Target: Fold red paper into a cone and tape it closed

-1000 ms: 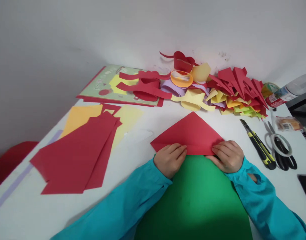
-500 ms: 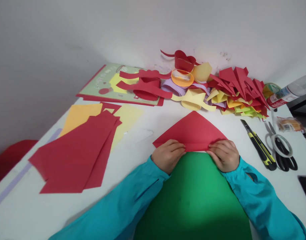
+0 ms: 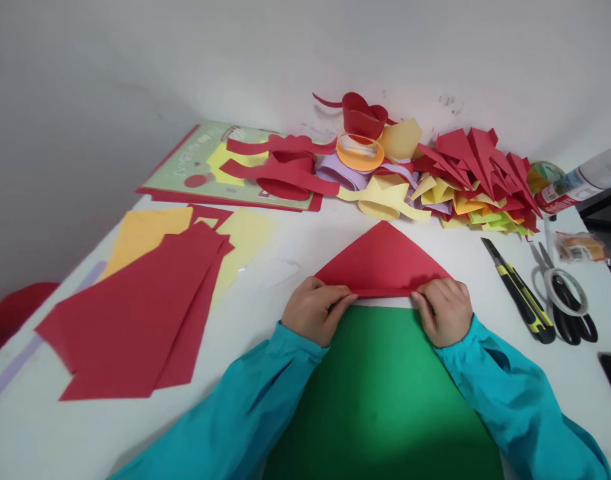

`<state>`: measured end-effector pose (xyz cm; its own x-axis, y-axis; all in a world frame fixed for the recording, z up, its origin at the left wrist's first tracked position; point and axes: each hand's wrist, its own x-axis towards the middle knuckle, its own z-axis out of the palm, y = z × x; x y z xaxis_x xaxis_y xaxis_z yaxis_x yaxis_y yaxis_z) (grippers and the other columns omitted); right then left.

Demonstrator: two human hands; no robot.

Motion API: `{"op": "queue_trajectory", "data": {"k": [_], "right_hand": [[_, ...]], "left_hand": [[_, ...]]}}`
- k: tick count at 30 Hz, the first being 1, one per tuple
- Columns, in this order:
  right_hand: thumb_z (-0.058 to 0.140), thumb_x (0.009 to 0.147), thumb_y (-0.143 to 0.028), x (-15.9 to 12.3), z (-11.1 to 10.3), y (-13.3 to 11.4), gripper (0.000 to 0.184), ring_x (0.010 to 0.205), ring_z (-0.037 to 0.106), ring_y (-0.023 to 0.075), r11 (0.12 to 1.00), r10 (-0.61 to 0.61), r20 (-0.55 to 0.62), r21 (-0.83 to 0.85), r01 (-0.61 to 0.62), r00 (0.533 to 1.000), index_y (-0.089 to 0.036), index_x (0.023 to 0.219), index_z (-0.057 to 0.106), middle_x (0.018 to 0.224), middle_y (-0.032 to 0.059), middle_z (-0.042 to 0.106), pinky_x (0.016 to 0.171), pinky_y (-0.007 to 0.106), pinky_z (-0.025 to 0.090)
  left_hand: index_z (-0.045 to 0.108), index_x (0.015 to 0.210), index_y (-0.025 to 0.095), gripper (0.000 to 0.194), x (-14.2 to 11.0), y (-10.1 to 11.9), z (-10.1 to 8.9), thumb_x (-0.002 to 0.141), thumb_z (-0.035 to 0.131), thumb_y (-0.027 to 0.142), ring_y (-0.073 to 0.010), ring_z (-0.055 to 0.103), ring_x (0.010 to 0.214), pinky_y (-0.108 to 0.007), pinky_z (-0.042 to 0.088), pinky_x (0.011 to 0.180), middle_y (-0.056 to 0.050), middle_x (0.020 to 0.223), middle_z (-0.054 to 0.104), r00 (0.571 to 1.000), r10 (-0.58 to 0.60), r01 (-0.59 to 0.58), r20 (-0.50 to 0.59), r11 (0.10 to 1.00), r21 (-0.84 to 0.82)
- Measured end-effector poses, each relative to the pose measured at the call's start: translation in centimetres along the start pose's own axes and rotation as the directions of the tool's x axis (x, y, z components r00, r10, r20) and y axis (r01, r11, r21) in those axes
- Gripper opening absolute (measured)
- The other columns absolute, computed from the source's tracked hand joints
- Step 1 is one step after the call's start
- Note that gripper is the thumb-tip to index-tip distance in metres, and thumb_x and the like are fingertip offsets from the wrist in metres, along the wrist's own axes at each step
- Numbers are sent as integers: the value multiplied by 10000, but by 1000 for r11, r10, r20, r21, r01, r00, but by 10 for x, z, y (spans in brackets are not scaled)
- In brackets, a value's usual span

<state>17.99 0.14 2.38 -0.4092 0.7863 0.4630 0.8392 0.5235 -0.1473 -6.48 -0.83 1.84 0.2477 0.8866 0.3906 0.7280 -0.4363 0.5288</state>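
Note:
A red sheet of paper (image 3: 384,259) lies as a triangle with its point away from me and a narrow fold along its near edge. My left hand (image 3: 316,309) pinches the left part of that folded edge between thumb and fingers. On the right part, my right hand (image 3: 444,311) grips the same fold, thumb below and fingers on top. A short stretch of the fold shows between the two hands. Just below the paper, nearer to me, is a smooth green surface (image 3: 385,387) between my forearms.
Red paper sheets (image 3: 130,313) lie on the left. Behind stand a green book (image 3: 180,160), curled paper crowns (image 3: 290,175) and a heap of folded paper (image 3: 478,173). A utility knife (image 3: 519,291), scissors (image 3: 575,325), a tape roll (image 3: 580,310) and a spray can (image 3: 568,190) are right.
The fold on the red paper's near edge looks narrower and flatter. My left hand has slid left and outward along it; my right hand has stayed near its place. The view has shifted slightly.

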Motion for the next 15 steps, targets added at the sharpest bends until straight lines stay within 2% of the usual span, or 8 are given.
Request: {"op": "queue_trajectory", "data": {"k": [4, 9, 15], "right_hand": [[468, 864, -255, 3, 1, -6, 161, 720, 490, 180, 998, 58, -4, 8, -58, 998, -194, 758, 574, 691, 20, 592, 703, 334, 316], [450, 867, -242, 6, 1, -10, 171, 733, 482, 188, 991, 116, 1, 59, -116, 993, -193, 743, 556, 690, 31, 583, 699, 341, 321], [456, 878, -250, 9, 0, -9, 214, 684, 465, 173, 990, 118, 22, 81, -119, 993, -190, 693, 546, 648, 23, 556, 675, 334, 319]], "left_hand": [[678, 752, 224, 215, 0, 0, 0, 841, 524, 345, -150, 501, 576, -281, 424, 530, 11, 598, 655, 993, -115, 115, 5, 993, 16], [612, 694, 203, 233, 1, 3, 6, 838, 512, 357, -162, 489, 581, -297, 376, 532, 0, 573, 606, 984, -168, 172, -53, 982, 73], [522, 722, 199, 207, -1, 9, 6, 867, 468, 336, -180, 483, 643, -314, 332, 576, -6, 649, 590, 982, -188, 178, 31, 963, 202]]}}
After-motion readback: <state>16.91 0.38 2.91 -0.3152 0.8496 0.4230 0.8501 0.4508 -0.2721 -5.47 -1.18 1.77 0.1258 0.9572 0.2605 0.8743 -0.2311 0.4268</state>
